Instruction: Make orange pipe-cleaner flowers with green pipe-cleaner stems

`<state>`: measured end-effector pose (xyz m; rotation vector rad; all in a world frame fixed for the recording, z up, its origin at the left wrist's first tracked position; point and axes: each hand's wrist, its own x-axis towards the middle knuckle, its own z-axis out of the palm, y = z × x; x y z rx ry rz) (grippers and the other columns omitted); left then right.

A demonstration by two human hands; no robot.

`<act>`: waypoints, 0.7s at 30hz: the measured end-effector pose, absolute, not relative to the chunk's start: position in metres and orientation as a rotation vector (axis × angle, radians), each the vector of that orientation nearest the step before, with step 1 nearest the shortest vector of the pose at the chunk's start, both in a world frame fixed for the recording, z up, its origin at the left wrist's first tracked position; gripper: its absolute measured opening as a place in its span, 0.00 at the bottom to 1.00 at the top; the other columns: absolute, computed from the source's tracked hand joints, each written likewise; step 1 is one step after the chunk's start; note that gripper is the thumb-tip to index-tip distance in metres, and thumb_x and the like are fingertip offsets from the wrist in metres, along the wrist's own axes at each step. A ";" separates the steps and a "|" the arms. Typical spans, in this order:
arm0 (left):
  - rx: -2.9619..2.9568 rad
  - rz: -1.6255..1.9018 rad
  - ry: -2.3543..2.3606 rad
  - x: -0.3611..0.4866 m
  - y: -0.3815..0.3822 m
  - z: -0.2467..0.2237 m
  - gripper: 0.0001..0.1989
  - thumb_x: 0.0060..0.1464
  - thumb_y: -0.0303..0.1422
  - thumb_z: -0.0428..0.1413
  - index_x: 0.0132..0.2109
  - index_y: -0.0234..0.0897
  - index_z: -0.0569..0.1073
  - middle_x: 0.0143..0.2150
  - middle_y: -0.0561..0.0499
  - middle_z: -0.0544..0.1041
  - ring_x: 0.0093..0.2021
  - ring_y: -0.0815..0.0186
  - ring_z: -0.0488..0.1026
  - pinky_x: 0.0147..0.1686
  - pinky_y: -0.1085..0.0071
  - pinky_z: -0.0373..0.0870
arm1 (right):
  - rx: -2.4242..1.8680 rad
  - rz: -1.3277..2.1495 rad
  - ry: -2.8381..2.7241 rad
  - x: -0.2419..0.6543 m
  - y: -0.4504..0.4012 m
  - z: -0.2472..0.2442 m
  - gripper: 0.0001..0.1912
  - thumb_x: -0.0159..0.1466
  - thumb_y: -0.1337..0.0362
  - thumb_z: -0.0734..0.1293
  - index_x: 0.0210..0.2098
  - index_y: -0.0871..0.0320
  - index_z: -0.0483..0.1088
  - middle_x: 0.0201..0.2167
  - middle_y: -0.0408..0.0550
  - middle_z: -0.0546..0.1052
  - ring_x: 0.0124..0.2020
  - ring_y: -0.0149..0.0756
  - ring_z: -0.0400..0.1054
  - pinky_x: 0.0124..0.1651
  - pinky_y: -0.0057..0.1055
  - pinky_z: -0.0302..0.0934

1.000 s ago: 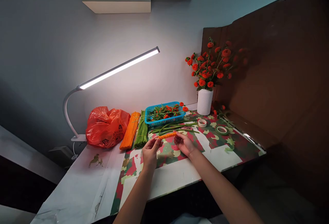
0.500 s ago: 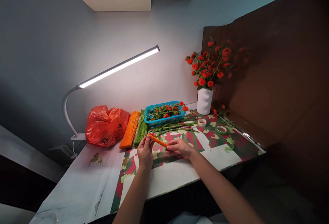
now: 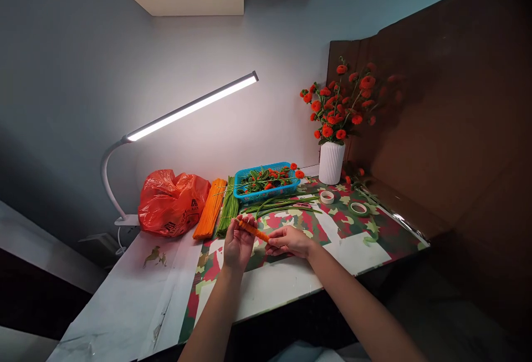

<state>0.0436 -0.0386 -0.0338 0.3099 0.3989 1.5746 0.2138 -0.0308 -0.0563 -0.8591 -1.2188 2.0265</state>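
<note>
Slanting between two hands over the bench [image 3: 286,281], the coil [image 3: 256,232], orange and ridged, has its upper end in the left hand [image 3: 238,248] and its lower end in the right hand [image 3: 293,240]. The left grip curls about its end, palm turned up; the right grip pinches its end between thumb and fingers, back of the hand uppermost. A second ago the coil lay nearly level between the fingertips; now it tips down to the right and runs across the left fingers, which suggests it is being turned or worked along rather than let go. How firmly either grip presses cannot be told. Beyond the hands lie stems [image 3: 286,204], then a blue basket [image 3: 274,192] of small flowers [image 3: 269,186]. Leftward come the green bundle [image 3: 228,207], the orange bundle [image 3: 209,210], close to the coil in colour, and a red bag [image 3: 172,204]. Rightward sit white tape [image 3: 327,202] and green tape [image 3: 359,215], with a vase [image 3: 331,163] of blooms [image 3: 331,120] behind, a lit lamp [image 3: 193,107] above the bag side and a brown panel [image 3: 432,118] at far right
</note>
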 end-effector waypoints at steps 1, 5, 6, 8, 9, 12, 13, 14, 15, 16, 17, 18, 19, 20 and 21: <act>0.308 1.562 0.385 0.044 -0.039 -0.034 0.13 0.60 0.35 0.51 0.30 0.35 0.75 0.28 0.52 0.77 0.32 0.70 0.75 0.42 0.69 0.72 | -0.852 2.046 -1.211 0.214 -0.031 -0.056 0.21 0.44 0.56 0.77 0.32 0.65 0.75 0.27 0.49 0.78 0.28 0.30 0.73 0.35 0.26 0.66; 0.326 1.553 0.387 0.048 -0.039 -0.036 0.13 0.61 0.35 0.50 0.33 0.37 0.75 0.29 0.53 0.76 0.33 0.70 0.75 0.42 0.69 0.72 | -0.825 2.118 -1.172 0.213 -0.032 -0.056 0.23 0.44 0.56 0.77 0.34 0.66 0.74 0.27 0.49 0.77 0.27 0.29 0.72 0.36 0.27 0.66; 0.336 1.555 0.395 0.049 -0.039 -0.036 0.12 0.61 0.35 0.50 0.33 0.37 0.75 0.30 0.53 0.76 0.33 0.70 0.75 0.42 0.70 0.72 | -0.812 2.133 -1.169 0.213 -0.032 -0.056 0.24 0.45 0.56 0.77 0.35 0.67 0.74 0.28 0.50 0.77 0.27 0.30 0.72 0.36 0.27 0.66; 0.362 1.553 0.407 0.050 -0.039 -0.037 0.11 0.60 0.34 0.51 0.34 0.36 0.75 0.31 0.53 0.76 0.34 0.70 0.75 0.42 0.70 0.71 | -0.775 2.166 -1.180 0.212 -0.033 -0.057 0.24 0.45 0.56 0.77 0.34 0.67 0.74 0.28 0.50 0.77 0.28 0.30 0.72 0.37 0.28 0.66; 0.378 1.551 0.407 0.050 -0.039 -0.037 0.10 0.60 0.34 0.51 0.35 0.36 0.75 0.31 0.52 0.76 0.34 0.70 0.75 0.42 0.71 0.71 | -0.751 2.187 -1.194 0.212 -0.033 -0.058 0.23 0.45 0.55 0.77 0.33 0.68 0.74 0.28 0.51 0.77 0.28 0.31 0.73 0.37 0.28 0.66; 0.431 1.560 0.394 0.048 -0.039 -0.037 0.07 0.58 0.33 0.54 0.36 0.35 0.75 0.31 0.53 0.75 0.31 0.72 0.73 0.39 0.73 0.71 | -0.678 2.263 -1.258 0.211 -0.033 -0.061 0.24 0.46 0.53 0.77 0.31 0.68 0.74 0.27 0.52 0.77 0.30 0.33 0.73 0.37 0.27 0.65; 0.456 1.561 0.390 0.048 -0.040 -0.038 0.06 0.56 0.32 0.56 0.36 0.35 0.75 0.31 0.53 0.75 0.30 0.73 0.73 0.38 0.74 0.71 | -0.656 2.283 -1.285 0.211 -0.033 -0.063 0.24 0.46 0.52 0.76 0.33 0.68 0.74 0.28 0.53 0.78 0.30 0.33 0.73 0.37 0.28 0.65; 0.486 1.559 0.389 0.048 -0.040 -0.038 0.05 0.55 0.32 0.57 0.36 0.35 0.75 0.30 0.53 0.74 0.29 0.73 0.72 0.37 0.74 0.71 | -0.637 2.295 -1.314 0.211 -0.033 -0.064 0.25 0.47 0.52 0.76 0.34 0.67 0.74 0.29 0.53 0.78 0.30 0.34 0.73 0.37 0.29 0.64; 0.517 1.554 0.392 0.047 -0.040 -0.038 0.06 0.53 0.33 0.58 0.36 0.34 0.75 0.30 0.53 0.74 0.29 0.73 0.72 0.37 0.74 0.71 | -0.621 2.297 -1.340 0.211 -0.034 -0.064 0.24 0.48 0.52 0.75 0.35 0.67 0.74 0.29 0.53 0.78 0.30 0.34 0.73 0.37 0.30 0.64; 0.548 1.546 0.399 0.048 -0.041 -0.038 0.06 0.52 0.33 0.60 0.36 0.34 0.75 0.30 0.53 0.74 0.29 0.73 0.72 0.37 0.73 0.71 | -0.608 2.294 -1.362 0.210 -0.035 -0.065 0.24 0.49 0.52 0.75 0.36 0.67 0.74 0.30 0.53 0.78 0.30 0.34 0.73 0.38 0.31 0.64; 0.576 1.540 0.409 0.048 -0.041 -0.039 0.07 0.51 0.34 0.61 0.36 0.34 0.75 0.30 0.53 0.74 0.29 0.72 0.72 0.37 0.73 0.71 | -0.597 2.285 -1.379 0.210 -0.036 -0.065 0.23 0.49 0.53 0.75 0.36 0.66 0.74 0.30 0.52 0.78 0.31 0.34 0.73 0.39 0.31 0.64; 0.602 1.537 0.421 0.049 -0.042 -0.039 0.08 0.49 0.35 0.62 0.35 0.34 0.75 0.29 0.53 0.74 0.29 0.72 0.72 0.37 0.73 0.71 | -0.592 2.270 -1.389 0.210 -0.037 -0.065 0.23 0.50 0.53 0.75 0.35 0.66 0.73 0.30 0.52 0.78 0.31 0.34 0.73 0.39 0.32 0.64; 0.624 1.534 0.435 0.049 -0.042 -0.039 0.09 0.48 0.35 0.62 0.35 0.34 0.75 0.29 0.53 0.74 0.30 0.71 0.72 0.37 0.72 0.71 | -0.595 2.251 -1.392 0.209 -0.037 -0.065 0.22 0.49 0.53 0.75 0.35 0.66 0.73 0.30 0.51 0.78 0.31 0.34 0.73 0.39 0.32 0.63; 0.642 1.533 0.450 0.050 -0.042 -0.039 0.10 0.48 0.36 0.63 0.35 0.34 0.75 0.28 0.53 0.74 0.30 0.71 0.72 0.36 0.72 0.71 | -0.604 2.228 -1.391 0.209 -0.038 -0.064 0.22 0.48 0.53 0.75 0.34 0.65 0.73 0.29 0.50 0.77 0.31 0.34 0.73 0.38 0.32 0.63; 0.656 1.531 0.465 0.050 -0.043 -0.039 0.11 0.47 0.36 0.63 0.35 0.33 0.75 0.28 0.52 0.74 0.30 0.70 0.73 0.36 0.72 0.71 | -0.618 2.203 -1.393 0.208 -0.038 -0.063 0.23 0.47 0.53 0.76 0.33 0.65 0.72 0.28 0.49 0.77 0.30 0.34 0.72 0.37 0.32 0.63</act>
